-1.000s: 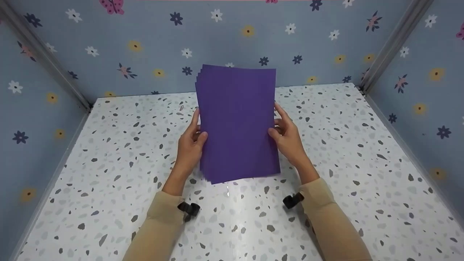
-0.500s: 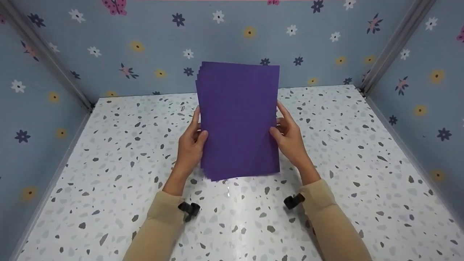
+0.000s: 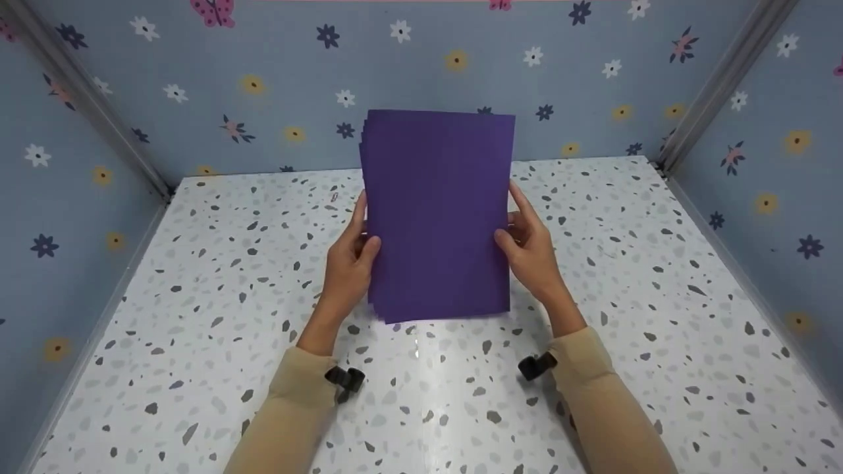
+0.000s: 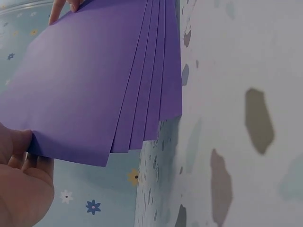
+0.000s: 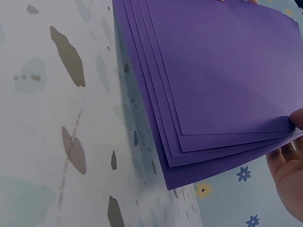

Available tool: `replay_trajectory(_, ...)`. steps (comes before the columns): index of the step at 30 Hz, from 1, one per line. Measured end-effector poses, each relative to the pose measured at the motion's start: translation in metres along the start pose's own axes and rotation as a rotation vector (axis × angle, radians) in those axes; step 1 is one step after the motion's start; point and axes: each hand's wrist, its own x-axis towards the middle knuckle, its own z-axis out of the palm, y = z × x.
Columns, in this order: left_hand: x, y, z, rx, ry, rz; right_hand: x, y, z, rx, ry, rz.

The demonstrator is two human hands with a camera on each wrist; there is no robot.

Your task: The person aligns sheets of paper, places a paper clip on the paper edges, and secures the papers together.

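Observation:
Several purple sheets (image 3: pixel 438 210) are held upright in a loosely fanned stack above the table. The left hand (image 3: pixel 347 266) pinches their left edge, thumb in front and fingers behind; the right hand (image 3: pixel 533 257) grips the right edge the same way. In the left wrist view the sheets (image 4: pixel 75 80) show stepped lower corners, with the left hand (image 4: pixel 23 175) at their edge. The right wrist view shows the layered sheets (image 5: pixel 227 71) between thumb and fingers of the right hand (image 5: pixel 289 175).
A white speckled table (image 3: pixel 197 316) lies beneath the hands. Blue flowered panels (image 3: pixel 263 59) stand behind it and at both sides. A small reddish clip-like thing (image 3: pixel 334 197) lies toward the back left. Small black devices (image 3: pixel 344 380) are on both wrists.
The sheets' top edge has risen slightly and its right corner has shifted right; the bottom edge is a little higher. Both hands keep their hold, the right one having moved slightly rightward.

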Motion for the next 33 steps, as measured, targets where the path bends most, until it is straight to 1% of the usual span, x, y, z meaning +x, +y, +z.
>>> replay_trajectory(2,0.000,0.000,0.000,0.007,-0.001,0.008,-0.001,-0.005,0.000,0.004,-0.002,-0.003)
replay_trajectory(7,0.000,-0.001,0.000,0.019,0.001,0.032,-0.006,-0.026,0.002,-0.001,-0.001,-0.027)
replay_trajectory(10,0.000,-0.001,-0.001,0.001,-0.003,0.036,-0.007,-0.031,0.002,-0.015,0.008,-0.051)
replay_trajectory(16,0.000,0.001,-0.001,-0.037,-0.013,0.022,-0.005,-0.026,0.004,-0.026,0.031,-0.092)
replay_trajectory(20,0.000,0.001,-0.001,-0.040,-0.011,0.020,-0.005,-0.026,0.004,-0.022,0.036,-0.112)
replay_trajectory(26,0.000,0.002,-0.001,-0.039,-0.004,0.031,-0.006,-0.029,0.005,-0.028,0.041,-0.154)
replay_trajectory(33,-0.001,0.001,-0.001,-0.062,-0.006,0.023,-0.002,-0.008,0.004,-0.030,0.055,-0.196)
